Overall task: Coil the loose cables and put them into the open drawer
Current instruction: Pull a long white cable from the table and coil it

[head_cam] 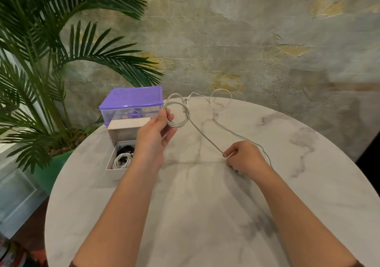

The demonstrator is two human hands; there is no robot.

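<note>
White cable [178, 116] hangs in loops from our left hand [153, 135], fingers curled round the coil above the marble bench [205, 215]. Our right hand [244, 156] pinches the cable's loose run, which trails back across the bench. Just left, the open drawer [111, 161] holds coiled black and white cables [123, 156].

purple box [131, 100], white cable [177, 114], marbled table [205, 205]

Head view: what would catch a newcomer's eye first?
The white cable, stretched taut at the table's centre: the left hand holds its coiled loops while the right hand pinches the loose run. Behind, at the table's left edge, a purple-lidded drawer box, its open drawer holding coiled cables.
</note>
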